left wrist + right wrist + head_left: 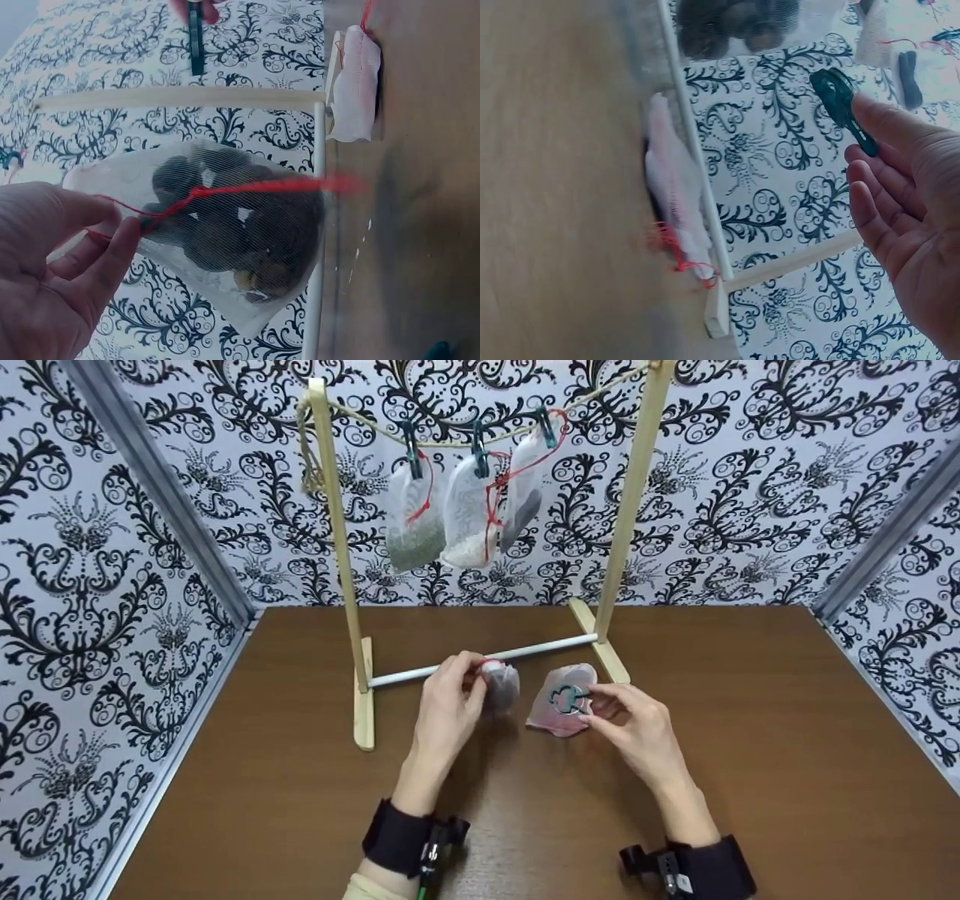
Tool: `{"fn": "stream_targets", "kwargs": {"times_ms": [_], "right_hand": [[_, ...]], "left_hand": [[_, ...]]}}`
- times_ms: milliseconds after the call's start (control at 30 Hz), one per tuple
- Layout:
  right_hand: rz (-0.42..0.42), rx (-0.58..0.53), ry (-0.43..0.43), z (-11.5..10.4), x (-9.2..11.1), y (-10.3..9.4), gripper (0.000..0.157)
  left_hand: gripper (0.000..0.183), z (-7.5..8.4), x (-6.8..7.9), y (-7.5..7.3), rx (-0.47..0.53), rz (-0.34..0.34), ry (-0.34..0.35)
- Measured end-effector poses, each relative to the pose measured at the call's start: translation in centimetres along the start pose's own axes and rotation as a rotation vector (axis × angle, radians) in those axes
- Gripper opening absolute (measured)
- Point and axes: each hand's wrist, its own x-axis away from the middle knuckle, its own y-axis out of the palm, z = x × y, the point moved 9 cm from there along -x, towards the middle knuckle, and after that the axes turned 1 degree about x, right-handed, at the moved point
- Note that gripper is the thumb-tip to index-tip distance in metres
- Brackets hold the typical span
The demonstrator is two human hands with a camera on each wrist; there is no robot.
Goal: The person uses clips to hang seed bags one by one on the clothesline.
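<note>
In the head view my left hand (448, 697) pinches the top of a white mesh drawstring bag (502, 690). The left wrist view shows dark rounded lumps inside this bag (247, 225) and a red cord hanging across it. My right hand (641, 727) pinches a dark green clothespin (566, 700) between thumb and fingers, and the clothespin (836, 97) fills the right wrist view's upper right part. Below it, a pinkish mesh bag (541, 718) with a red cord lies on the table.
Behind my hands stands a wooden frame (341, 547) with a white crossbar (525, 651) low down. A sagging rope (367, 426) carries three filled mesh bags (416, 536), each clipped with a green clothespin. Patterned walls (750, 510) enclose the brown table (285, 780).
</note>
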Motion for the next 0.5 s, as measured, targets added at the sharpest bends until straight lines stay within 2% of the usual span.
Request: {"fn": "stream_targets", "kwargs": {"times_ms": [100,233,333,500], "right_hand": [[-0.005,-0.013,-0.030,-0.6,-0.8,-0.6,0.037],[-0.008,0.047,-0.182,-2.5,-3.1,-2.0,0.033],[0.008,0.105,-0.307,-4.1,-5.5,-3.5,0.028],[0.017,0.225,-0.355,-6.3,-10.1,-6.2,0.018]], "left_hand": [[0.012,0.4,-0.3,0.3,0.028,-0.027,0.013],[0.010,1.9,-1.5,0.9,0.015,-0.053,0.084],[0.009,3.8,-3.1,1.0,-0.042,-0.063,0.154],[0.006,7.7,-6.5,0.3,-0.185,-0.069,0.281]]}}
